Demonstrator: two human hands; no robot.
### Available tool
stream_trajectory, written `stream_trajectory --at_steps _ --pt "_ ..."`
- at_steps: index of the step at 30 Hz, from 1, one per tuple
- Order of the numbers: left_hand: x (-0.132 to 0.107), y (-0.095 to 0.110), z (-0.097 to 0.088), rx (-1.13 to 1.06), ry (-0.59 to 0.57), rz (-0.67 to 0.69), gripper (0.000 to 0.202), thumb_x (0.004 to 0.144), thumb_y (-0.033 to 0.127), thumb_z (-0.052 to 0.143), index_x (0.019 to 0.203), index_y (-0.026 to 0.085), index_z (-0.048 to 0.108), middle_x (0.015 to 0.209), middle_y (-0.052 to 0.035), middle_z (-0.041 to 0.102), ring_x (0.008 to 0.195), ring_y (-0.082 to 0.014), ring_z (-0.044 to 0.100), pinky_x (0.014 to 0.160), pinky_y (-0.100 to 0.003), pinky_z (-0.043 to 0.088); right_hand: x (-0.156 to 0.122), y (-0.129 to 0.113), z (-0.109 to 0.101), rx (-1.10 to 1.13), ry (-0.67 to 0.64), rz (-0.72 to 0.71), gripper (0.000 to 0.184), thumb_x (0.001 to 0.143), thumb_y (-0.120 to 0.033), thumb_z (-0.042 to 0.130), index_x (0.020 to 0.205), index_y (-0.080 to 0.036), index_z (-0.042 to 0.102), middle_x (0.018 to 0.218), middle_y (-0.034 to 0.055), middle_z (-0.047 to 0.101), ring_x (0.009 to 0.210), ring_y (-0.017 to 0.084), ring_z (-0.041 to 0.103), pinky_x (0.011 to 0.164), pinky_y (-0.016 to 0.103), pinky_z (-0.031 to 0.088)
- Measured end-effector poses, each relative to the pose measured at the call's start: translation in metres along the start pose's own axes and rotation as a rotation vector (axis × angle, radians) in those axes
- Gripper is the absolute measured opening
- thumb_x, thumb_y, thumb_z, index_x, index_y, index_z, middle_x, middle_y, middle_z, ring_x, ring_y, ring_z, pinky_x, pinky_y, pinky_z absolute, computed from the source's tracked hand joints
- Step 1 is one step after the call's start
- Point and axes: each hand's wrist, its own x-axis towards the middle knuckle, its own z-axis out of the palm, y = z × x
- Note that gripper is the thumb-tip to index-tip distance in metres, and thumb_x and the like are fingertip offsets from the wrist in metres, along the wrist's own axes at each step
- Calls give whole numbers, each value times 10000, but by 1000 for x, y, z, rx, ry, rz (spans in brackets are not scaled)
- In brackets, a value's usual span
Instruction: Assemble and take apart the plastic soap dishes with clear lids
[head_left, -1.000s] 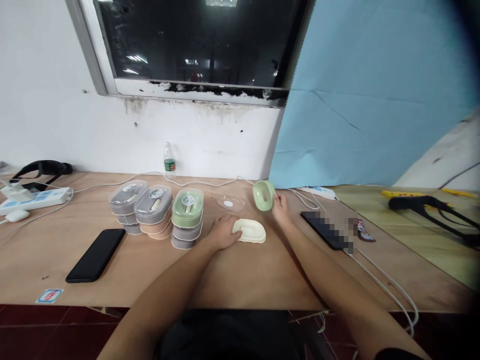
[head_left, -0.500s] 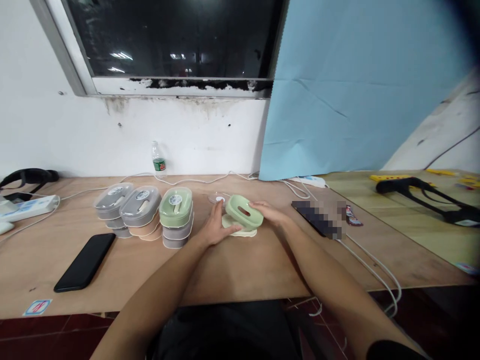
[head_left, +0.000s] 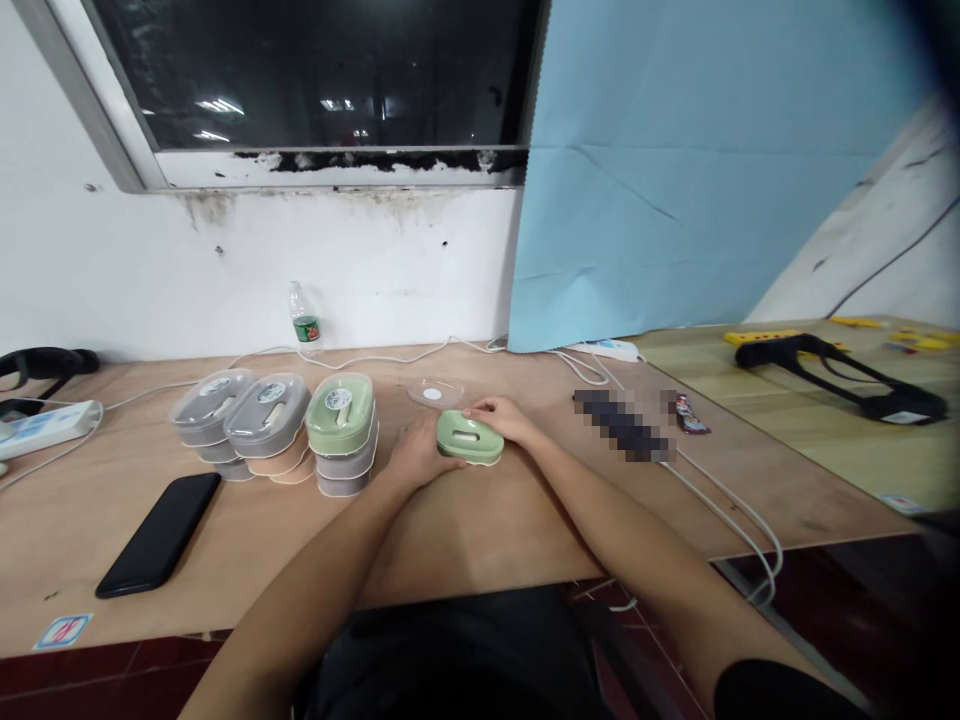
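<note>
A pale green oval lid (head_left: 470, 437) sits flat on a cream oval tray whose edge barely shows beneath it, in the middle of the wooden table (head_left: 225, 540). My left hand (head_left: 415, 452) grips its left end, fingers curled against the side. My right hand (head_left: 504, 418) holds the right and far edge, fingers pressed on it. Just behind lies a clear plastic lid (head_left: 435, 393) with a white sticker.
Three stacks of oval lidded boxes (head_left: 277, 430) stand left of my hands. A black phone (head_left: 159, 533) lies front left, a power strip (head_left: 45, 425) far left, a bottle (head_left: 303, 320) by the wall. Cables (head_left: 727, 520) and a blurred item lie right.
My right hand brought the green lid from the back, upright, down onto the cream tray. My left hand stayed at the tray's left end. The camera view shifted slightly right.
</note>
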Motion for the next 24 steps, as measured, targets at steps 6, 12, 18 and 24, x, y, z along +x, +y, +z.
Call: stream_trajectory --at_steps 6,12,18,24 --pt "-1 0 -1 137 -24 -19 834 569 613 757 1275 266 481 1187 -79 632 1135 -335 548 968 -460 363 11 8 7 -126 125 -91 408 748 -507 669 989 -180 710 866 59 721 777 195 656 726 302 503" --pt "1 -2 0 150 41 -112 723 703 742 546 1216 233 532 1179 -105 632 1116 -349 556 960 -465 363 19 -3 6 -291 28 -325 382 867 -392 551 1200 -232 647 1156 84 653 1036 216 599 944 344 434" --pt "-1 -6 1 62 -1 -8 834 684 693 619 1360 255 403 1328 -92 543 1239 -313 470 1047 -454 306 22 5 3 -254 49 -151 299 880 -279 450 930 -197 733 943 38 730 862 189 650 796 280 472" --pt "1 -6 2 162 16 -40 724 706 635 640 1310 279 461 1341 -97 534 1252 -348 442 1101 -571 127 11 23 -29 -385 209 -134 236 748 -162 532 873 -192 730 995 52 699 960 203 615 906 310 437"
